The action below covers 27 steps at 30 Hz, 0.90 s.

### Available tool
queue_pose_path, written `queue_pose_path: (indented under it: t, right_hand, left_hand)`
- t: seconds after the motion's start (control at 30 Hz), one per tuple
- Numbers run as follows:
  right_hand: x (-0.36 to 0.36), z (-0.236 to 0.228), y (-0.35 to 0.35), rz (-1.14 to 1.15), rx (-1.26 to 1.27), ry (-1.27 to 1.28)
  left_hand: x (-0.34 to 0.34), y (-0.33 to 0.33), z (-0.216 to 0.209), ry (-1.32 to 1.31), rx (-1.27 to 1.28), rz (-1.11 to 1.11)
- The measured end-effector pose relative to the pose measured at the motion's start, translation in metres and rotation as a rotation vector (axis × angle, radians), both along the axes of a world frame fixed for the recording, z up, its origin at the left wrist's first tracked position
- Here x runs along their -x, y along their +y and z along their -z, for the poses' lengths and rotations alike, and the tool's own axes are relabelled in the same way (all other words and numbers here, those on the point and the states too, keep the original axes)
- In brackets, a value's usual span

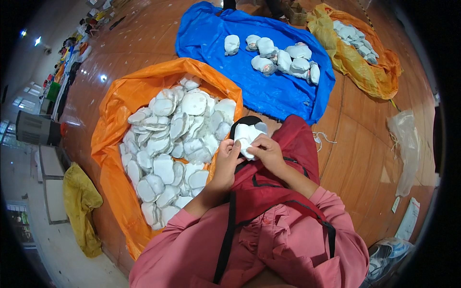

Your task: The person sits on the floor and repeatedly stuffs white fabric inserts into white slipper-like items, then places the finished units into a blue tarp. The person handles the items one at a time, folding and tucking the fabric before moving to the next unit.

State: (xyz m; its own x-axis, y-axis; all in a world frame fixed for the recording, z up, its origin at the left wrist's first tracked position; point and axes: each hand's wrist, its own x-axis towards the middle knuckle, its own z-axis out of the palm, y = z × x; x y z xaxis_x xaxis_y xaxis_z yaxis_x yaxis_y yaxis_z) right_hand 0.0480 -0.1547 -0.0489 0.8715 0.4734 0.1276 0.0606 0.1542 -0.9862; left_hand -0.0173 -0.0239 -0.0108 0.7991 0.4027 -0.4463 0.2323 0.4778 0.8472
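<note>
In front of my lap, both hands grip a white padded piece [246, 137] that looks soft and slightly folded. My left hand [226, 162] has its thumb along the near left edge, with the other fingers partly hidden below. My right hand [269, 153] pinches the right side between thumb and fingers. Behind and under the piece shows a dark rounded thing [249, 118] whose kind I cannot make out. Just left of my hands, a large heap of similar white oval pads [165, 144] fills an opened orange sack [113, 139].
Ahead lies a blue sheet [206, 33] with several white bundles [283, 60]. A yellow-orange sack [331, 45] holding greyish-white pieces is at far right. A yellow sack [81, 201] rests by the left wall. Clear plastic [406, 144] lies at right, and a maroon apron [297, 144] covers my lap.
</note>
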Motion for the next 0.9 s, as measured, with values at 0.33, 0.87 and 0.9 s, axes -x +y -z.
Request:
queue_pose_path:
  t: [0.33, 0.87, 0.9]
  right_hand:
    - [0.003, 0.023, -0.004, -0.016, 0.181, -0.117]
    - [-0.013, 0.004, -0.020, -0.211, 0.186, 0.349]
    - [-0.013, 0.003, -0.020, -0.208, 0.215, 0.367]
  left_hand:
    - [0.016, 0.038, 0.040, -0.100, -0.005, -0.127]
    - [0.019, 0.067, 0.052, -0.179, -0.442, 0.037]
    - [0.020, 0.071, 0.059, -0.086, -0.640, 0.034]
